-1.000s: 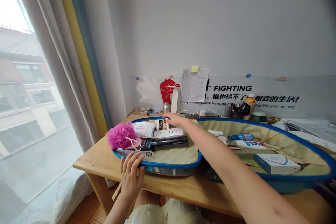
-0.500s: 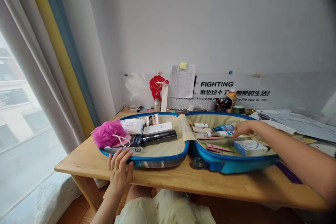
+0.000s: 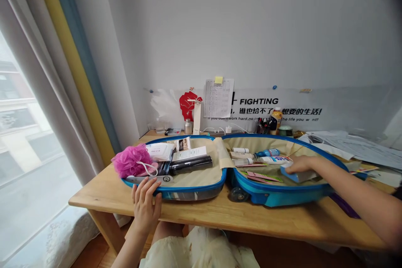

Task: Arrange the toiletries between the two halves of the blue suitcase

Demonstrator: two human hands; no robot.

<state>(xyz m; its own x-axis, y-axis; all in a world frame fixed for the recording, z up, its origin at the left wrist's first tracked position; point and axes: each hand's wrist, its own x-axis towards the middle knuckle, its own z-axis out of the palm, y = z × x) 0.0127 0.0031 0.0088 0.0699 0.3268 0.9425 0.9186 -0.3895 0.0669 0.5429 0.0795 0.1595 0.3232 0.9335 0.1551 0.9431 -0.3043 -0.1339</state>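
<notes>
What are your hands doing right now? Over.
Right hand on a blue-and-white box in the open suitcase. Left hand on its near rim. Pink bath sponge nearby.

White-and-blue box (image 3: 301, 177) tilted inside open blue suitcase (image 3: 276, 199)

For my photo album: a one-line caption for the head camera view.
Right hand on a blue-and-white box in an open blue suitcase, left hand at its rim.
</notes>
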